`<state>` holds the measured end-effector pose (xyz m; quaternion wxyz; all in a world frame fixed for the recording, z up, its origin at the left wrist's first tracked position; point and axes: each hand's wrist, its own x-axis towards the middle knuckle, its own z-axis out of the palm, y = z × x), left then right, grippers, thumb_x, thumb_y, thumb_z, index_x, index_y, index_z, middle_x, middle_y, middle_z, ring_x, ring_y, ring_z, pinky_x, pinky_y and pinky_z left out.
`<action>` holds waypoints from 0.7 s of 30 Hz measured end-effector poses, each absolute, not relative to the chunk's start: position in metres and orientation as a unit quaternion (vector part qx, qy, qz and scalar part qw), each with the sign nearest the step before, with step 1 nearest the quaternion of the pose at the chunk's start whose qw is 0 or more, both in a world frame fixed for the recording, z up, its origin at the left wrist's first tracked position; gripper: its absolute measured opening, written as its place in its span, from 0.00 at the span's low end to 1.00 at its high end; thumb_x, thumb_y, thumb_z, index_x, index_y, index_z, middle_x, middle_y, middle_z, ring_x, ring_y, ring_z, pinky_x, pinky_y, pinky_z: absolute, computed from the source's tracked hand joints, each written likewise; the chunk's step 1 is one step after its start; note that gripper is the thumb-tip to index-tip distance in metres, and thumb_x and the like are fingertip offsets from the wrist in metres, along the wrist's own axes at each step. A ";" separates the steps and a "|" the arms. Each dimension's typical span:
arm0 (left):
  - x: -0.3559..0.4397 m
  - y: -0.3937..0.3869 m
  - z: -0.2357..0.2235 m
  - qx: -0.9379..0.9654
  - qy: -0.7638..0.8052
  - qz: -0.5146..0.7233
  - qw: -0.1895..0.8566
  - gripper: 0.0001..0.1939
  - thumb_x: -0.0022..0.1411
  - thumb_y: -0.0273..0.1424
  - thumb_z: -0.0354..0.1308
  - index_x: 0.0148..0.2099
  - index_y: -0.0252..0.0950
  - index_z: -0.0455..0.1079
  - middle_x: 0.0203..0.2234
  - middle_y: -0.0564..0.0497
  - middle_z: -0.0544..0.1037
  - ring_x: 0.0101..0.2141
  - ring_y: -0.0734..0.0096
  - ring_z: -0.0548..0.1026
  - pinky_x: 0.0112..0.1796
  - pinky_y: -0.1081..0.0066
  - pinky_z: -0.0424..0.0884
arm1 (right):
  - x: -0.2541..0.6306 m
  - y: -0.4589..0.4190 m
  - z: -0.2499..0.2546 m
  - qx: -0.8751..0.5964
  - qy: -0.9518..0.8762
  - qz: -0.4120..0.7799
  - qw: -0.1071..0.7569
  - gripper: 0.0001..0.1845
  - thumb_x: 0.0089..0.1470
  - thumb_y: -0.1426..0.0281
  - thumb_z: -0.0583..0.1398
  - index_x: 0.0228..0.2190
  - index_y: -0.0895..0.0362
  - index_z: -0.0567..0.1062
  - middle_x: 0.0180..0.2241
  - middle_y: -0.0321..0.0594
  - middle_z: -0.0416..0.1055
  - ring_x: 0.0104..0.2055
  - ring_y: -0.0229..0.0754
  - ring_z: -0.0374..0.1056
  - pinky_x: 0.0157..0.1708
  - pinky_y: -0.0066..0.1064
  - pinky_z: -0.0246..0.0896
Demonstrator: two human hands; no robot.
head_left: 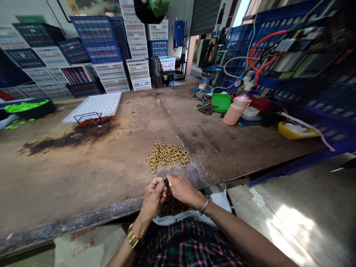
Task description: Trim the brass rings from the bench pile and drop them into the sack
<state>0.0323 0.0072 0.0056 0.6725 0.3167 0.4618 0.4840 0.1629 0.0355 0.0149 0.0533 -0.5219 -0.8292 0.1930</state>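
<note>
My left hand (154, 193) and my right hand (182, 190) meet at the table's front edge, thumbs and fingers pinched together. Between their fingertips sits a small dark piece (167, 183) with bits of white and brass colour beside it, too small and covered to name. Just beyond the hands, a loose pile of brass-coloured rings (167, 152) lies on the wooden table (116, 167). Under my hands, more rings (176, 207) fill a pale bag (178, 218) at my lap, partly hidden by the wrists.
A white dimpled tray (101, 104) and a black wire stand (88, 119) lie at the left, near a black bowl (41, 108) of green pieces. At the right are a pink bottle (236, 110), a green tray (221, 102) and a yellow tray (297, 131). Stacked crates (96, 40) line the back.
</note>
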 end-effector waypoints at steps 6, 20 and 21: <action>0.030 0.006 0.001 0.366 0.480 0.482 0.635 0.15 0.51 0.42 0.57 0.27 0.35 0.60 0.14 0.59 0.64 0.14 0.84 0.56 0.16 0.81 0.50 | 0.160 0.034 0.018 -0.540 -0.819 0.192 0.023 0.11 0.53 0.74 0.48 0.38 0.58 0.67 0.34 0.44 0.72 0.35 0.41 0.67 0.31 0.29 0.49; 0.036 0.004 0.013 0.209 0.392 0.490 0.750 0.15 0.50 0.38 0.60 0.26 0.35 0.58 0.23 0.53 0.71 0.17 0.83 0.62 0.14 0.82 0.50 | 0.175 0.069 0.006 -0.615 -0.777 0.114 0.072 0.14 0.55 0.72 0.50 0.44 0.57 0.60 0.38 0.43 0.71 0.38 0.42 0.67 0.33 0.28 0.51; 0.035 0.005 0.011 0.198 0.392 0.495 0.750 0.15 0.50 0.37 0.60 0.26 0.34 0.58 0.23 0.53 0.71 0.17 0.83 0.62 0.14 0.82 0.50 | 0.174 0.071 0.004 -0.618 -0.777 0.105 0.063 0.14 0.55 0.70 0.50 0.45 0.57 0.60 0.38 0.44 0.71 0.38 0.42 0.67 0.33 0.28 0.51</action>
